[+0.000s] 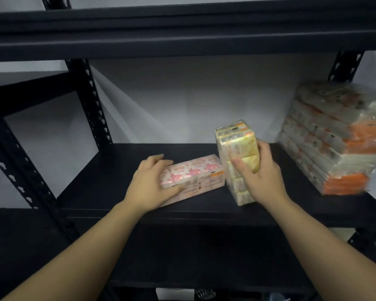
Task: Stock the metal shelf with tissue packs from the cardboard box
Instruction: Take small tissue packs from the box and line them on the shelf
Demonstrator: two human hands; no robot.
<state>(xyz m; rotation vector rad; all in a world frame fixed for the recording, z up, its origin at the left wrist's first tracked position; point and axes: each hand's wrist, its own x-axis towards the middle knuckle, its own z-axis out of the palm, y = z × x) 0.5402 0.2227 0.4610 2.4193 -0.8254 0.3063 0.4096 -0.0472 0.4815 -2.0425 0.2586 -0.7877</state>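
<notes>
A pink tissue pack [201,174] lies flat on the black metal shelf [100,187], near its front edge. My left hand [149,183] grips the pack's left end, thumb on the front face. A yellow tissue pack [237,153] stands upright on the shelf just right of the pink one, touching its right end. My right hand [258,172] wraps around the yellow pack's right side. The cardboard box is out of view.
A leaning stack of orange-and-white tissue packs [334,140] fills the shelf's right end. Black perforated uprights [89,101] stand at the left and right rear. The upper shelf beam [182,33] runs overhead. The shelf's left half is bare.
</notes>
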